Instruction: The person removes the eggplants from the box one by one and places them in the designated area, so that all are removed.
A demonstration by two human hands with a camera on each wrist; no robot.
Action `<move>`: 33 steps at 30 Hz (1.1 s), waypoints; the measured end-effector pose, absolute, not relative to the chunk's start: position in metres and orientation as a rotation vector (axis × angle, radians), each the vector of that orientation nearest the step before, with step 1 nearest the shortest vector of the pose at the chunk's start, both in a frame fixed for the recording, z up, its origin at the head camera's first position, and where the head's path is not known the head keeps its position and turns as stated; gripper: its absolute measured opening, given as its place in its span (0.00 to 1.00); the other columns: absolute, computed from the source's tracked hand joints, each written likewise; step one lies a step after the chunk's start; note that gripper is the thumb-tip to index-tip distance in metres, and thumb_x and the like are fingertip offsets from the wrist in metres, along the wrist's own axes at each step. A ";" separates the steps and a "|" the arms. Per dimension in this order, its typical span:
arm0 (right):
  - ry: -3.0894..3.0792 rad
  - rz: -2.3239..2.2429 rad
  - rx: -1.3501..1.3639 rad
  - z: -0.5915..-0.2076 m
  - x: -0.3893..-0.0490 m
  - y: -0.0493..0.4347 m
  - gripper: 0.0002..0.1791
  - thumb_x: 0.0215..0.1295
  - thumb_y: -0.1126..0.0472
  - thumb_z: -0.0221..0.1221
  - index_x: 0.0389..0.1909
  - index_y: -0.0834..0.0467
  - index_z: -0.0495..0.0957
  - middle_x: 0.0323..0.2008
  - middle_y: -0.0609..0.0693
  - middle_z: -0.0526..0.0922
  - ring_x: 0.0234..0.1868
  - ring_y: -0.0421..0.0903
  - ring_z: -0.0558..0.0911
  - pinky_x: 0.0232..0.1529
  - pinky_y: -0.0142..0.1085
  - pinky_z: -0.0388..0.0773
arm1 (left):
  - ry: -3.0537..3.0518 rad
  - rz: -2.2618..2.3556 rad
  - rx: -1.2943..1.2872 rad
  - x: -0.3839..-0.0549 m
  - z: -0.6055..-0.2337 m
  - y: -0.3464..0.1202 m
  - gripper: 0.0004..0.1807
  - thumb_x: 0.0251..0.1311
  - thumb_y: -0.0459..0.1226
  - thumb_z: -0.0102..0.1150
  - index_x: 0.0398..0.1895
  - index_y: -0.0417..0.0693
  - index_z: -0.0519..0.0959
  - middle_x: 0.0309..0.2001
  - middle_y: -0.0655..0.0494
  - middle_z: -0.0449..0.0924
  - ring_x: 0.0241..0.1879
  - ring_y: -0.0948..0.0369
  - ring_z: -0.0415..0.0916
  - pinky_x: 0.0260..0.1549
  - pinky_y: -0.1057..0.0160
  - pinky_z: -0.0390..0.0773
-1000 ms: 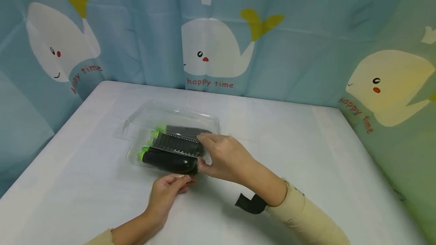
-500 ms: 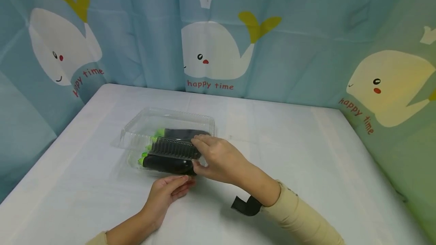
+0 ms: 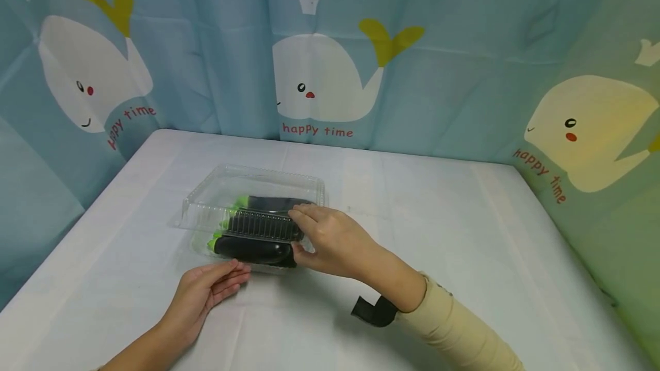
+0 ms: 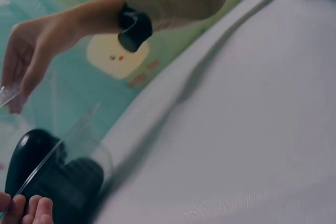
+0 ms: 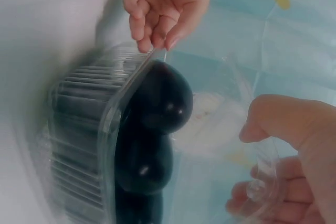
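Observation:
Several dark eggplants with green stem ends lie side by side in a clear plastic box. Its hinged clear lid stands tilted, partly over them. At the lid's right front edge, my right hand pinches the plastic between thumb and fingers, as the right wrist view also shows. My left hand is at the box's near rim, its thumb and fingertips pinching the edge. In the left wrist view only some fingertips of that hand show, beside the rim and the rounded eggplant ends.
A white-covered table bears the box on its left half. Behind it hangs a blue curtain printed with whales. A black strap hangs at the right wrist.
The lid has come down a little toward the eggplants with my right hand on it. My left hand has shifted left along the near rim.

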State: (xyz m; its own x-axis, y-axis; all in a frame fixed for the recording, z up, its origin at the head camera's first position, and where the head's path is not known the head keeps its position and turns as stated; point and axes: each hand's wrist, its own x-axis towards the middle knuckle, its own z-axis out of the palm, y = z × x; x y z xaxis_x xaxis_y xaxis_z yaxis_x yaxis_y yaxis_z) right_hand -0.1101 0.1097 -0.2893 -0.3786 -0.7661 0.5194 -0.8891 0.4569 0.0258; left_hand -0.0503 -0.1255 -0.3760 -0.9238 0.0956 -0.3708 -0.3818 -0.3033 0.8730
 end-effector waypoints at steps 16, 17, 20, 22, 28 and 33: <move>-2.229 0.312 1.424 -0.287 -0.114 0.112 0.22 0.48 0.62 0.62 0.45 0.69 0.76 0.42 0.58 0.81 0.44 0.50 0.80 0.47 0.36 0.78 | 2.056 2.473 -0.498 -0.052 -0.394 -0.170 0.13 0.60 0.42 0.59 0.34 0.40 0.83 0.30 0.56 0.84 0.32 0.62 0.82 0.32 0.70 0.81; -2.226 0.307 1.427 -0.286 -0.114 0.112 0.22 0.49 0.61 0.62 0.45 0.69 0.76 0.42 0.58 0.81 0.44 0.49 0.80 0.47 0.36 0.78 | 2.079 2.492 -0.505 -0.053 -0.396 -0.171 0.13 0.60 0.41 0.59 0.33 0.39 0.83 0.29 0.56 0.84 0.31 0.62 0.82 0.32 0.70 0.81; -2.213 0.322 1.442 -0.284 -0.118 0.114 0.22 0.51 0.60 0.63 0.46 0.69 0.75 0.43 0.57 0.80 0.45 0.49 0.80 0.48 0.35 0.77 | 2.080 2.585 -0.513 -0.054 -0.399 -0.176 0.10 0.60 0.39 0.59 0.32 0.40 0.83 0.29 0.55 0.84 0.31 0.62 0.82 0.32 0.70 0.81; -2.205 0.365 1.453 -0.280 -0.121 0.116 0.23 0.53 0.60 0.63 0.48 0.69 0.74 0.44 0.58 0.80 0.46 0.49 0.80 0.48 0.35 0.77 | 2.037 2.657 -0.516 -0.056 -0.399 -0.177 0.08 0.59 0.36 0.59 0.34 0.39 0.83 0.32 0.56 0.84 0.33 0.63 0.81 0.35 0.70 0.80; -2.172 0.634 1.417 -0.261 -0.147 0.125 0.24 0.58 0.58 0.62 0.51 0.70 0.74 0.46 0.60 0.80 0.48 0.50 0.78 0.51 0.38 0.75 | 1.931 2.763 -0.404 -0.060 -0.397 -0.178 0.21 0.57 0.33 0.61 0.52 0.29 0.73 0.43 0.56 0.82 0.45 0.64 0.78 0.45 0.67 0.74; -2.172 0.944 1.259 -0.250 -0.174 0.128 0.21 0.50 0.64 0.68 0.45 0.69 0.78 0.44 0.58 0.81 0.47 0.48 0.79 0.50 0.36 0.76 | 1.844 2.788 -0.396 -0.059 -0.397 -0.179 0.19 0.57 0.33 0.60 0.51 0.32 0.75 0.44 0.57 0.81 0.46 0.64 0.77 0.46 0.68 0.74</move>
